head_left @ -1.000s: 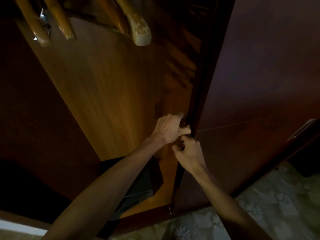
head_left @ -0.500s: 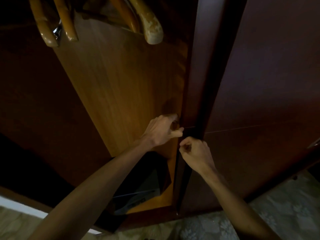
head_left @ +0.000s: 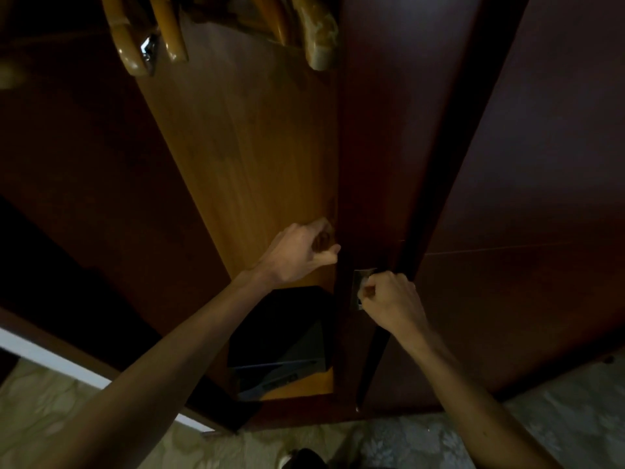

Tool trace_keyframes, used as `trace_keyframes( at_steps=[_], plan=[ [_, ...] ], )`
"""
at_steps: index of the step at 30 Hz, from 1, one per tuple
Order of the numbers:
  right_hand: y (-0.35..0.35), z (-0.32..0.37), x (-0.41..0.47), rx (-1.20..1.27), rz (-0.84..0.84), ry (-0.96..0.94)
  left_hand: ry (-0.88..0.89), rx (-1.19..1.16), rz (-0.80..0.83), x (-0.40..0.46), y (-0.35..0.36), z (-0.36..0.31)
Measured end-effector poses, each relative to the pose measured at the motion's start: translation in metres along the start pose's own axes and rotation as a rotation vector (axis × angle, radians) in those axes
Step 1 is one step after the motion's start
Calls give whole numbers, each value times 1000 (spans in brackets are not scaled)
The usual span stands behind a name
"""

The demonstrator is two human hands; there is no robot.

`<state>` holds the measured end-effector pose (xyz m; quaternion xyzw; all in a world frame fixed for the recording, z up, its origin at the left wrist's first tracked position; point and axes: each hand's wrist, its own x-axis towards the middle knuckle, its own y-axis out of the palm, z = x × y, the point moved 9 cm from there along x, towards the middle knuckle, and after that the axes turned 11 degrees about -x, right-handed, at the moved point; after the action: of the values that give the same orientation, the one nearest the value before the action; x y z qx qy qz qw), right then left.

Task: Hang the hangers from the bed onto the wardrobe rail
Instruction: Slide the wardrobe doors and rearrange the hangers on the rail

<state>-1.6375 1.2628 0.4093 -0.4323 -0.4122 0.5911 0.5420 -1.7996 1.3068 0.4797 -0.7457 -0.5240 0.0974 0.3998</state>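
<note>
Scene: A person stands at a dark wooden wardrobe (head_left: pixel 541 164), both bare arms stretched toward the meeting edge of its doors.

Left hand: The left hand (head_left: pixel 299 250) has its fingers curled round the edge of the wardrobe door (head_left: pixel 372 147), thumb pointing toward that edge, gripping it at about mid-height.

Right hand: The right hand (head_left: pixel 392 297) sits lower and just to the other side of the same door, fingers curled in a fist over a small metal handle plate (head_left: pixel 359 282). Whether the fingers actually clasp the handle or only rest against it cannot be told; the light is dim and the knuckles cover it.

Hangers: Wooden hangers (head_left: pixel 169 35) show at the top of the opening, their curved ends hanging down inside the wardrobe, one pale and worn (head_left: pixel 321 45), a glint of metal between two others. The rail itself is out of sight above the frame.

Interior: The lit back panel (head_left: pixel 253 147) glows orange-brown. A dark box-like object (head_left: pixel 280 336) rests on the wardrobe floor below the left forearm.

Surroundings: A pale patterned floor (head_left: pixel 558 418) runs along the base of the wardrobe. A white strip (head_left: pixel 40 353) crosses the lower left corner.
</note>
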Motion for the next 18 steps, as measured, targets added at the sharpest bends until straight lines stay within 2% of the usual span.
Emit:
trace_keyframes(
  at_steps=[3, 10, 18],
  plan=[
    [18, 20, -3, -30, 31, -65, 14, 53, 2, -6, -7, 2],
    [23, 53, -6, -155, -23, -169, 4, 263, 28, -27, -25, 11],
    [37, 96, -7, -140, -11, -209, 37, 584, 166, -47, -43, 34]
  ],
)
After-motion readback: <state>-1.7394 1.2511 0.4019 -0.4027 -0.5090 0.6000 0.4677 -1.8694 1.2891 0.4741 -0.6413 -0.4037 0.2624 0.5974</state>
